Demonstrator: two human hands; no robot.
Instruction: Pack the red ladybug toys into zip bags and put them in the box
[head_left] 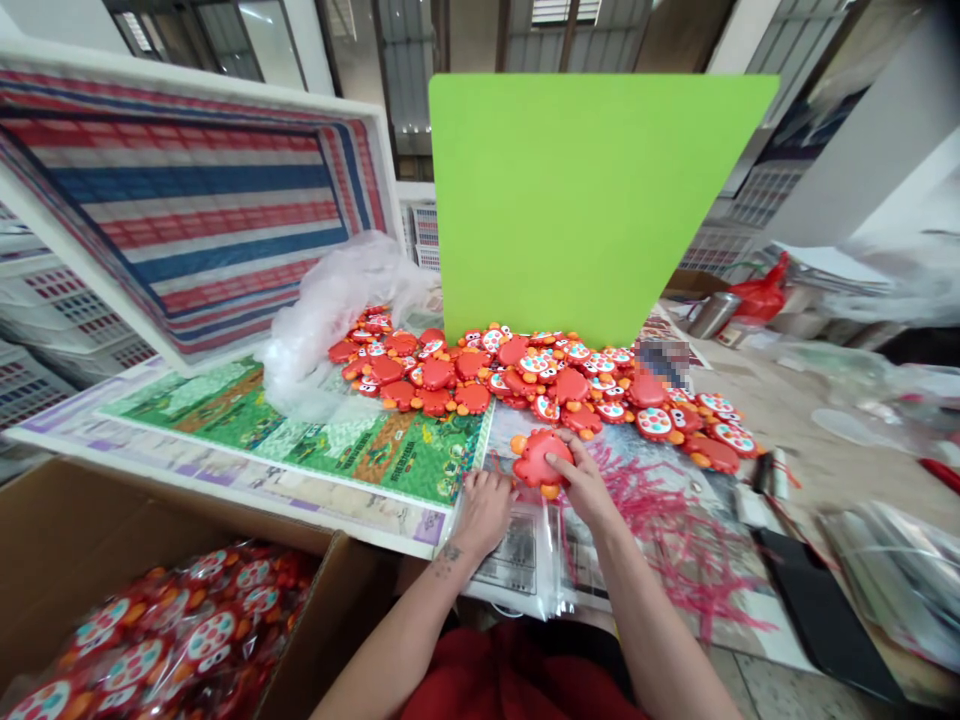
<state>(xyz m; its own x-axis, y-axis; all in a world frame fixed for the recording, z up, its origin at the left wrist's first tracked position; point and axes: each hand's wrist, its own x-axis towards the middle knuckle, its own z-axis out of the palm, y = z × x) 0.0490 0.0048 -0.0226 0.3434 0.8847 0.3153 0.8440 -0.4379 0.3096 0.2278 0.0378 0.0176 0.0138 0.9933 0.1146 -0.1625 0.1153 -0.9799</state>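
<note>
My right hand (583, 482) grips a red crab-shaped plastic toy (537, 458) with orange claws, its plain red back turned up and the thumb across it. Close by on the left, my left hand (484, 512) bends its fingers down at the edge of some clear plastic bags (517, 560); the fingertips are hidden, so I cannot see what they pinch. The bags lie flat at the table's front edge, below the toy. Beyond both hands spreads a heap of similar toys (439, 374), some showing white oval panels with coloured dots.
A green board (592, 200) stands behind the heap. On the left are a tilted crate (382, 170) with striped lining and a cardboard box (330, 570) of bagged toys (202, 640). Pink strands (675, 530) and a black flat object (817, 610) lie on the right.
</note>
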